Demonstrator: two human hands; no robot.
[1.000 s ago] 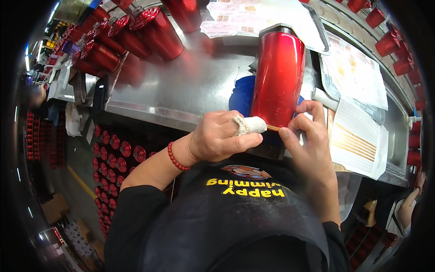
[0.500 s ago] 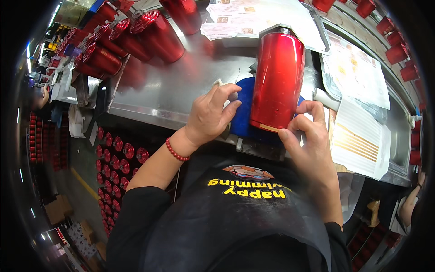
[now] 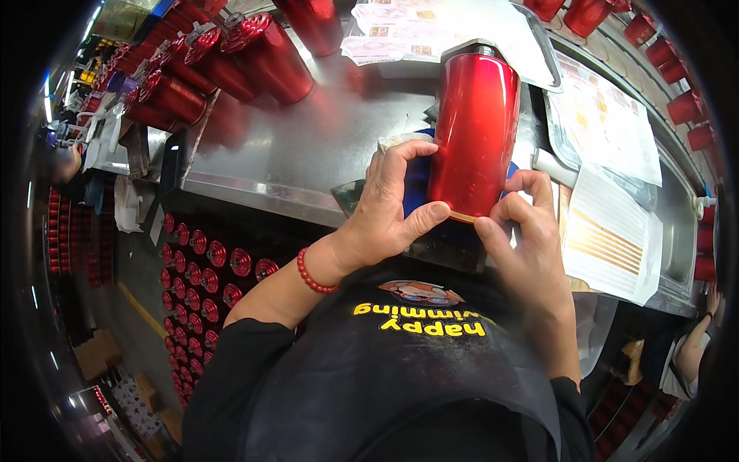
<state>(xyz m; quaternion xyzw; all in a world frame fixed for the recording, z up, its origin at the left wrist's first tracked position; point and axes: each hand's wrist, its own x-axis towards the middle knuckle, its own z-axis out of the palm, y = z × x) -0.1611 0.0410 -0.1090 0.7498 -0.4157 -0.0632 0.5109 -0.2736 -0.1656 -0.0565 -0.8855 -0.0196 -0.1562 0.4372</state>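
A glossy red bottle (image 3: 475,127) lies on its side on a blue pad (image 3: 418,175), its neck pointing away from me. Along the bottle's near edge runs a thin gold strip (image 3: 462,216). My left hand (image 3: 381,202) is curved against the bottle's left side, index fingertip touching the wall and thumb pressed at the strip. At the right end of that strip, my right hand (image 3: 527,225) is closed, thumb and index finger pinched at the edge. The tips of its other fingers are curled out of sight.
A white sheet with several gold strips (image 3: 604,245) lies right of the bottle, near a white handle (image 3: 553,165). Printed sheets (image 3: 431,27) rest at the back. Several red bottles (image 3: 265,58) stand at the back left of the metal bench (image 3: 254,146); more fill the space below.
My left hand has moved right from beside the pad onto the bottle, its thumb now at the strip. My right hand has kept its pinch at the strip's right end.
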